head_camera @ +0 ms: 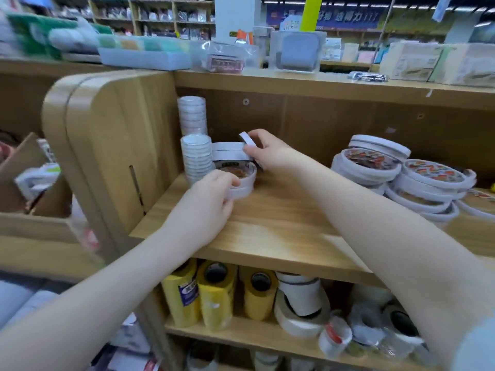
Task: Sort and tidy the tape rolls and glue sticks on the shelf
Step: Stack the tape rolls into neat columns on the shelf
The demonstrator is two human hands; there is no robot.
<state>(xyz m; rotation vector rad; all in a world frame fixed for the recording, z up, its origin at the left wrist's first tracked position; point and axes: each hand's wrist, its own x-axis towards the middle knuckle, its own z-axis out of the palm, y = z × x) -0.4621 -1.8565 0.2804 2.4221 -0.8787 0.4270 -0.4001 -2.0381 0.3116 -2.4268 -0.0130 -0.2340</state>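
Hands grip white double-sided tape rolls at the wooden shelf [270, 218] corner: left hand [206, 207] clasps the front flat stack [241, 180], right hand [267, 153] pinches a partly hidden roll [247, 138] behind.

This is a stationery shop. A wooden shelf [267, 218] holds stacked white tape rolls [396, 170] with printed labels, heaped at its right end, and 2 columns of small rolls [194, 137] at its left end. Below the shelf stand yellow wrapped tape rolls [214, 295] and loose white ones. Above the shelf, boxed goods [417, 62] and plastic-wrapped packs sit on its top board. Far behind it run long aisles of stocked racks [150, 17] and a blue banner [324, 18].
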